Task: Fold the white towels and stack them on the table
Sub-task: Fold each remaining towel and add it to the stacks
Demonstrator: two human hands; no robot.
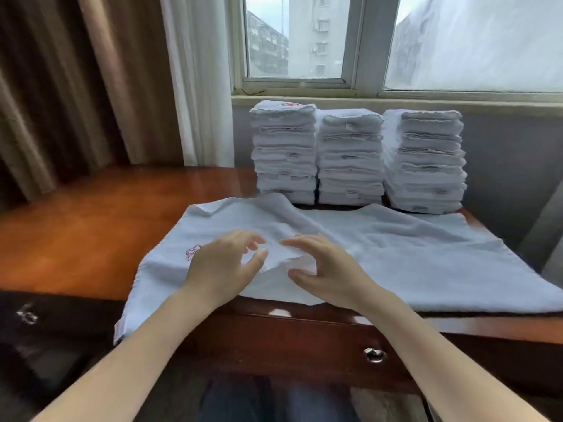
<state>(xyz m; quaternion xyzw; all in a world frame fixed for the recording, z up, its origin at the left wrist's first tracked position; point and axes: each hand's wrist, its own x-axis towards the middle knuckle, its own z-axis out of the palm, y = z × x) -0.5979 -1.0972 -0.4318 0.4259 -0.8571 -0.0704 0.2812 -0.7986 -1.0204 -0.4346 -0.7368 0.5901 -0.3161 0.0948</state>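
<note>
Lower centre of the frame: one unfolded towel (380,248) is lying spread across the near part of the counter (91,226). It is rumpled, with a raised ridge running from its far left edge toward the middle. Its near left corner is hanging over the counter's front edge. A red embroidery (192,251) is showing on its left portion, just beside the left hand.

The left hand (222,263) and right hand (326,266) are hovering side by side over the middle of the towel, near each other but apart. Both hands are released: fingers loosely curved and spread, thumbs held off from the fingers, no cloth visibly pinched. Whether the fingertips are touching the cloth cannot be told, as the hands are slightly blurred. A small hump of towel is sitting between them.

Centre of the frame, just behind the towel: three piles of folded white towels are standing in a row at the far edge of the counter, below the window (298,41). The left stack (285,153) and middle stack (350,159) are touching; the right stack (426,162) is standing just beside them.

Bottom centre: a drawer (289,345) with a ring pull (374,355) is facing the person. Upper left: a brown curtain (76,86) is hanging.
</note>
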